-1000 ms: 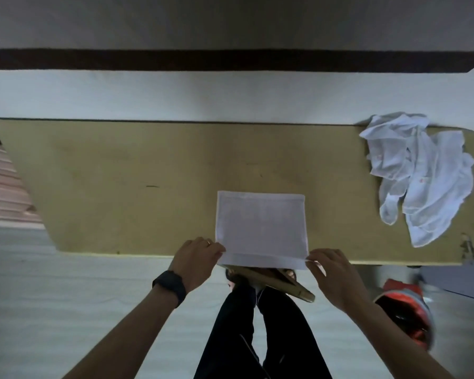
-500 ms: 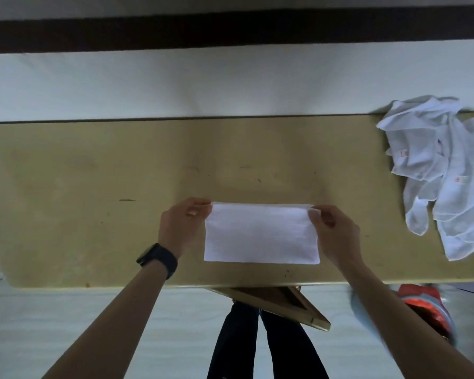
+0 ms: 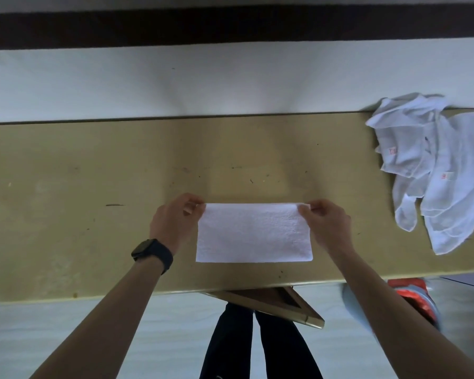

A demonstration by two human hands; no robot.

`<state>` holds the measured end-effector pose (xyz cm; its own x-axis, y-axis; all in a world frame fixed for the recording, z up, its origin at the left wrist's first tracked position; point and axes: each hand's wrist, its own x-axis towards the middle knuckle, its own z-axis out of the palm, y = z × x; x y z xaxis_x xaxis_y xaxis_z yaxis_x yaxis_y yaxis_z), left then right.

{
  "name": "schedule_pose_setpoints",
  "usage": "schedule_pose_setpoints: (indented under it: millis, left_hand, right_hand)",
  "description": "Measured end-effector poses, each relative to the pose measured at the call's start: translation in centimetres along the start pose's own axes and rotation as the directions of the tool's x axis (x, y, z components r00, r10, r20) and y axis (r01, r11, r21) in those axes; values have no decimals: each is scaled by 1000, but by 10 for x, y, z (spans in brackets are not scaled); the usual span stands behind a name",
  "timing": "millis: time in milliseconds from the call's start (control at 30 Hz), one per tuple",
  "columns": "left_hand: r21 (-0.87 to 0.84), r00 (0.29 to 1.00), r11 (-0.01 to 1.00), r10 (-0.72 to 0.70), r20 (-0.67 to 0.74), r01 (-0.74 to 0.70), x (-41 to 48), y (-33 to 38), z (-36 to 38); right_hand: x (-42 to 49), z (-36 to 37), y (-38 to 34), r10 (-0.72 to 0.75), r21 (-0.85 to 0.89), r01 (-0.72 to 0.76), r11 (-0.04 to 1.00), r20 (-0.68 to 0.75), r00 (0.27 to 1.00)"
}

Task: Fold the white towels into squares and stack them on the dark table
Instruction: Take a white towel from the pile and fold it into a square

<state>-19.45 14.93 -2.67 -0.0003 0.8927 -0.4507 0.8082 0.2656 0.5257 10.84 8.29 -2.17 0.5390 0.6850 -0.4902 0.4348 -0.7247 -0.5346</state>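
Note:
A white towel (image 3: pixel 253 233), folded in half into a wide rectangle, lies flat on the yellowish table (image 3: pixel 93 192) near its front edge. My left hand (image 3: pixel 173 222) pinches the towel's far left corner. My right hand (image 3: pixel 327 224) pinches its far right corner. Both hands sit at the towel's far edge, where the doubled layers meet. A loose heap of unfolded white towels (image 3: pixel 443 170) with small red labels lies at the table's right end.
The table's far edge meets a pale wall with a dark band above. Below the front edge a wooden frame piece (image 3: pixel 279 302) juts out above my dark trouser legs. A red and blue object (image 3: pixel 411 299) sits on the floor at the right.
Both hands carried the towel's near edge from the table's front over to its far edge, folding it in half. The view shifted left, so the towel heap now sits nearer the right border.

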Motion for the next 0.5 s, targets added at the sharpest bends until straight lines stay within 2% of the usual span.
schedule_pose_setpoints:
  millis: [233,400,500]
  left_hand:
    - [153,997,986,66,28,-70,3,2,1]
    - [193,997,978,71,26,-75,5,7,-2]
    - [278,994,956,84,69,-100,9,12,-6]
  right_hand:
    - [1,-3,-3,2,60,0,998,-30,1000]
    - [5,-6,-3,-39,-47,38,998,-15,999]
    - [10,-7,-3,-28,-126,30,992,18,999]
